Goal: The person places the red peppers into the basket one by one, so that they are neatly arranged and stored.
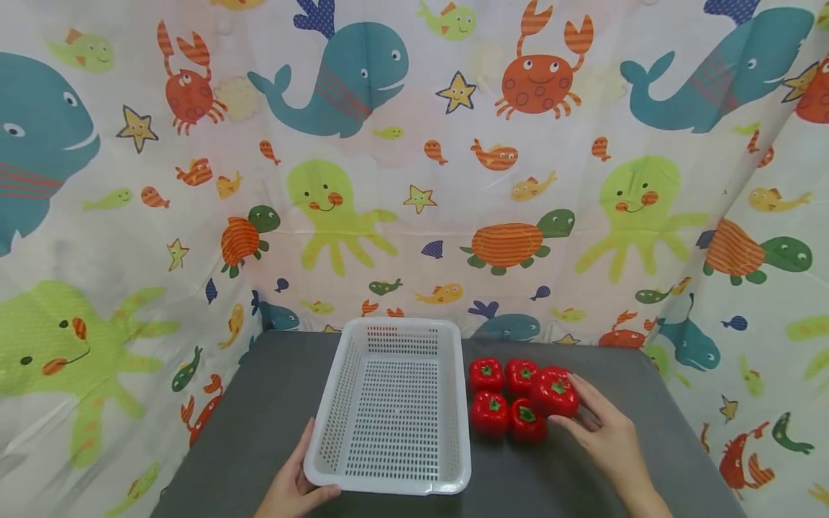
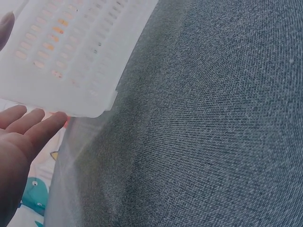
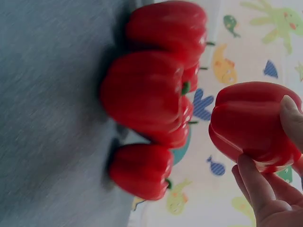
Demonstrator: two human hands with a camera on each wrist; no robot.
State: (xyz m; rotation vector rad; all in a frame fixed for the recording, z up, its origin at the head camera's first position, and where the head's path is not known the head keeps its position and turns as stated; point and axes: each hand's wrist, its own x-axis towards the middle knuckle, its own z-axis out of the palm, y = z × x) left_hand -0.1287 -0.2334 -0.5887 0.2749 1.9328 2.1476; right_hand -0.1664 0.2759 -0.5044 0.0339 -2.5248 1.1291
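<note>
My right hand grips a red bell pepper between thumb and fingers. In the right wrist view the held pepper is up off the table, with its sides between thumb and fingertips. Several more red bell peppers stand grouped on the table just left of it, green stems up. My left hand is at the near left corner of a white perforated plastic basket. Its fingers lie fairly straight along the side, fingertips right at the rim in the left wrist view. Inside the basket only its slotted floor shows.
Under everything lies a dark grey tabletop. A white curtain printed with sea animals hangs behind the table and along both sides. The peppers stand close by the basket's right side.
</note>
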